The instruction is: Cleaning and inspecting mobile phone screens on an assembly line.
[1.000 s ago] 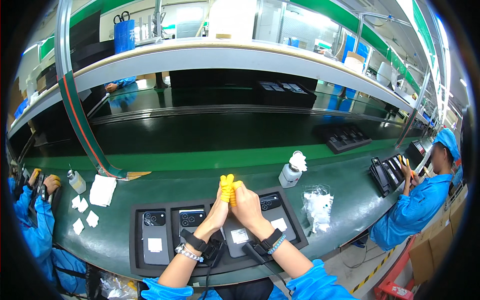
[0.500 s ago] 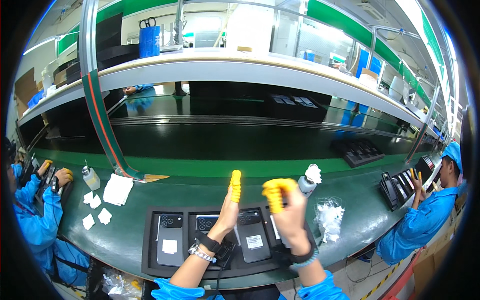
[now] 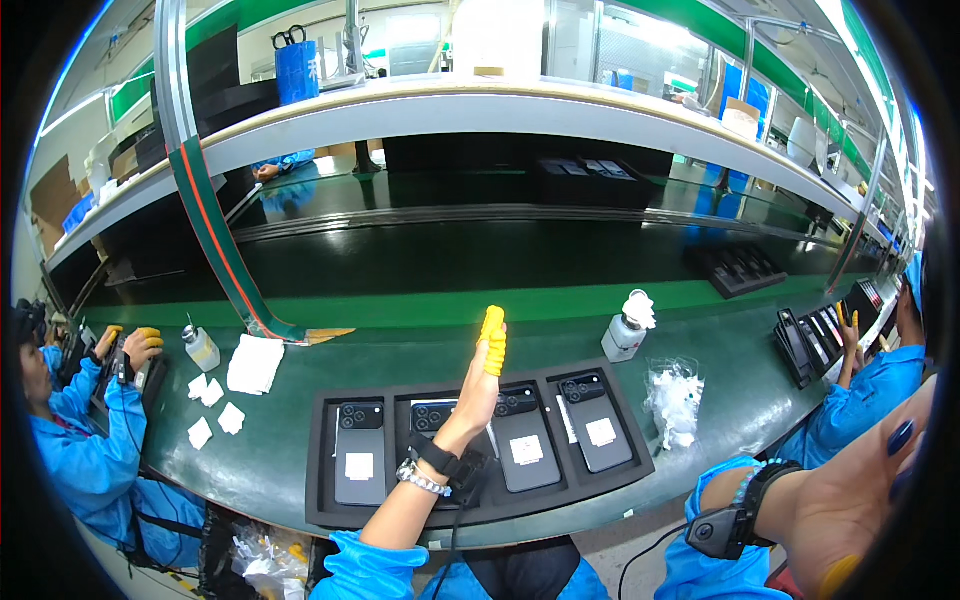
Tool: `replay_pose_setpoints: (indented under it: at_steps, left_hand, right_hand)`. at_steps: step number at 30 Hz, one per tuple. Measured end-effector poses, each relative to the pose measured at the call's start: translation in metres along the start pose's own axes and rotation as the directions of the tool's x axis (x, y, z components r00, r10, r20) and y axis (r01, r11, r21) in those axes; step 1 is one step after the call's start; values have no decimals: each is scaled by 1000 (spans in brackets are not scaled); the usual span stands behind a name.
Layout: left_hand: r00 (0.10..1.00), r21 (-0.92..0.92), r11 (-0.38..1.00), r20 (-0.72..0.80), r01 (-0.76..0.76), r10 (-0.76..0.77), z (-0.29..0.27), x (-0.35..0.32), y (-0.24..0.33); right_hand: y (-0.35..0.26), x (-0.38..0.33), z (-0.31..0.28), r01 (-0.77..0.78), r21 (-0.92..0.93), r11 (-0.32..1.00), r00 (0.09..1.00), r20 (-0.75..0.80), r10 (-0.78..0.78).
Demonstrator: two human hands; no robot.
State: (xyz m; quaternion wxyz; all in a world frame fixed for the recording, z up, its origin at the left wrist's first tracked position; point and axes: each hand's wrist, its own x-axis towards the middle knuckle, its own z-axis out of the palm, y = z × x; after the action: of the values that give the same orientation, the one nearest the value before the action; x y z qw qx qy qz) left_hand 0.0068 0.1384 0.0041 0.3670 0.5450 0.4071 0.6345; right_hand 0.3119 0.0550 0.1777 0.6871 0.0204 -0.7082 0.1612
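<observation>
My left hand [image 3: 481, 378] is raised over a black compartmented tray [image 3: 318, 470], yellow covers on its fingers. Its fingers stretch upward side by side, with nothing visible in them. Dark smartphones lie back up in the tray: one at the left [image 3: 360, 488], another right of my wrist [image 3: 528, 478] and one at the right end [image 3: 606, 457]. These carry white labels. My left forearm partly hides a further smartphone [image 3: 432, 412]. At the lower right, my right hand [image 3: 850, 500] is lifted close to the camera, away from the tray. Its fingers are largely cut off by the rim.
Behind the tray's right end stands a white-topped bottle [image 3: 625, 335], with a bag of white scraps [image 3: 675, 402] nearer. White cloths [image 3: 256, 364] and another bottle [image 3: 201, 350] lie left. Co-workers in blue sit at the left [image 3: 80, 440] and right [image 3: 880, 390]. A shelf [image 3: 500, 118] spans the back.
My right hand has swung from above the tray to the lower right, near the camera, uncovering the rightmost smartphone. My left hand stays over the tray. The whole view has shifted slightly.
</observation>
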Motion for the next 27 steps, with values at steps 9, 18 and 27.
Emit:
replay_pose_setpoints:
  at_steps: [9,18,27]
  left_hand:
    - [991,44,993,86,-109,105,29,-27,76]
    - [935,-678,735,274,22,224,50,-125,218]
    - [879,-918,393,228,50,419,53,-116,222]
  right_hand:
    - [-16,13,-19,92,-47,995,996,-7,-92]
    - [-4,64,-24,339,-13,941,939,59,-338]
    - [-14,93,-26,443,21,896,892,93,-443]
